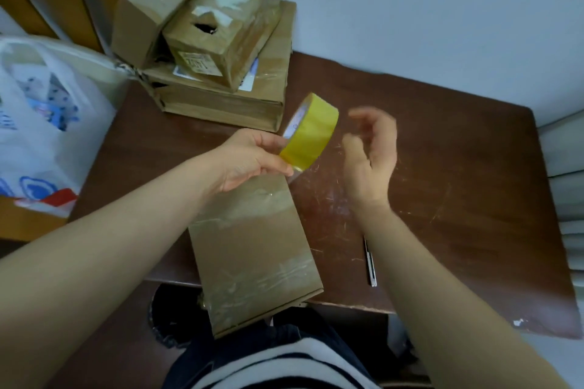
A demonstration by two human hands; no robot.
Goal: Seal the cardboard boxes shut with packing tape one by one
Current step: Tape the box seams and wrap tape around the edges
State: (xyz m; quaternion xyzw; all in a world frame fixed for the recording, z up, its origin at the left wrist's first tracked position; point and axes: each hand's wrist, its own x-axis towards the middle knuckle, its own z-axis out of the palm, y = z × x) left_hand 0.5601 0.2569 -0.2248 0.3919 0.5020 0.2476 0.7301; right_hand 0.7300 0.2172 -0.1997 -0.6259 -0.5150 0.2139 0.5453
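Flat box (252, 246): lying lengthwise on the desk (458, 174) straight before the person, old clear tape crossing its top. Its near end is overhanging the desk's front edge above the lap.
Tape roll (311, 133): yellow, hanging in the air just beyond the flat box's far end and tilting on its edge. A short clear tab is showing at its lowest point.
Left hand (249, 161): gripping the tape roll above the flat box's far end, thumb underneath and fingers curling against the roll's side.
Right hand (369, 155): hovering right of the flat box's far end, just beside the roll without touching it. The fingers are loosely curving and blurring, and are holding nothing that shows.
Box stack (221, 41): three worn boxes piling up beyond the flat box, at the desk's far left corner. The lowest is projecting past the desk's left edge.
Slim silver tool (370, 265): lying right of the flat box near the front edge, the right forearm partly hiding it. Its kind cannot be told.
Open room: bare scratched desk top is stretching right of the flat box as far as the right edge.
White plastic bag (41, 123): sitting left of the flat box, off the desk.
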